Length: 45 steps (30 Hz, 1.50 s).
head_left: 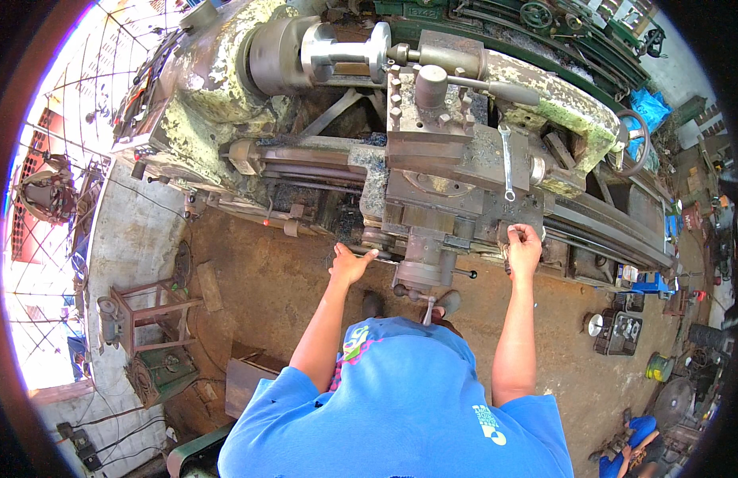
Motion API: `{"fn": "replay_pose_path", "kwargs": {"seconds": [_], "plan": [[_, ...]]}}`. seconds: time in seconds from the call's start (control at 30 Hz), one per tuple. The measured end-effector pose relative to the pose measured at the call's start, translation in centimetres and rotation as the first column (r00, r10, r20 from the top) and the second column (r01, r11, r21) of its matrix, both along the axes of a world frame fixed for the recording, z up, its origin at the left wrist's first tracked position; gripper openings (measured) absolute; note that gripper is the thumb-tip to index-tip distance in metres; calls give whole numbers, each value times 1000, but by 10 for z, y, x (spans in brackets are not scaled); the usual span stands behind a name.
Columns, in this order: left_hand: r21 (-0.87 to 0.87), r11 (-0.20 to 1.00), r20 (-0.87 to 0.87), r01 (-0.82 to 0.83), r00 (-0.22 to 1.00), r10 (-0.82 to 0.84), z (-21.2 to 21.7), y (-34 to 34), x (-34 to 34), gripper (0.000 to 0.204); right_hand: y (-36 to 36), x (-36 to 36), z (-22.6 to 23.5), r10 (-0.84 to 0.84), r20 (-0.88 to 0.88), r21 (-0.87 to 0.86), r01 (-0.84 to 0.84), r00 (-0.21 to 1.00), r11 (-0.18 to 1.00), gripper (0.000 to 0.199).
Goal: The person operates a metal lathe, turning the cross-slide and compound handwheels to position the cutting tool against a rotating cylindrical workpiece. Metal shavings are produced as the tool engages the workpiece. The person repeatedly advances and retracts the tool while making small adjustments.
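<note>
Both hands [350, 263] [523, 241] on lathe carriage [456, 183] (spanner atop)

The lathe [401, 135] stretches across in front of the person. Its chuck [277, 56] sits at the left, gripping a workpiece [345, 54] — the tool post [428, 99] stands just right of that, on the carriage [456, 179]. A spanner [507, 159] lies on the carriage. Below, the left hand [349, 263] meets the carriage's front edge — the right hand [524, 245] grips a control there.
</note>
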State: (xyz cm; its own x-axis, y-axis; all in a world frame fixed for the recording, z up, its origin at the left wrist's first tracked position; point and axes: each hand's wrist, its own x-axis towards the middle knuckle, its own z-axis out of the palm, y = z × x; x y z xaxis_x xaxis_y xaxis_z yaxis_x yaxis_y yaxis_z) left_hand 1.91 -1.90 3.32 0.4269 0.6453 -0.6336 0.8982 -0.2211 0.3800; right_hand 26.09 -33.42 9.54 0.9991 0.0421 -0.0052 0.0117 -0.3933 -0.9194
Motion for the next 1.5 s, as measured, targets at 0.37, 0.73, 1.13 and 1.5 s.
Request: {"fn": "replay_pose_path", "kwargs": {"seconds": [0.37,0.73,1.13,1.5], "plan": [[-43,999,36,-6,999,8,-11,8,-4,134,-14,6,-3,-1,-222,447,103,975,888,8],[-80,997,65,-15,998,20,-13,11,-7,132,-67,-63,-110,-317,-699,427,730,641,534,11],[-128,990,144,-66,986,85,-2,9,-7,132,-35,-66,-226,214,-922,380,641,324,667,27],[-134,988,130,-75,987,93,-8,13,-8,133,-24,-69,-223,152,-934,355,812,322,462,26]]}}
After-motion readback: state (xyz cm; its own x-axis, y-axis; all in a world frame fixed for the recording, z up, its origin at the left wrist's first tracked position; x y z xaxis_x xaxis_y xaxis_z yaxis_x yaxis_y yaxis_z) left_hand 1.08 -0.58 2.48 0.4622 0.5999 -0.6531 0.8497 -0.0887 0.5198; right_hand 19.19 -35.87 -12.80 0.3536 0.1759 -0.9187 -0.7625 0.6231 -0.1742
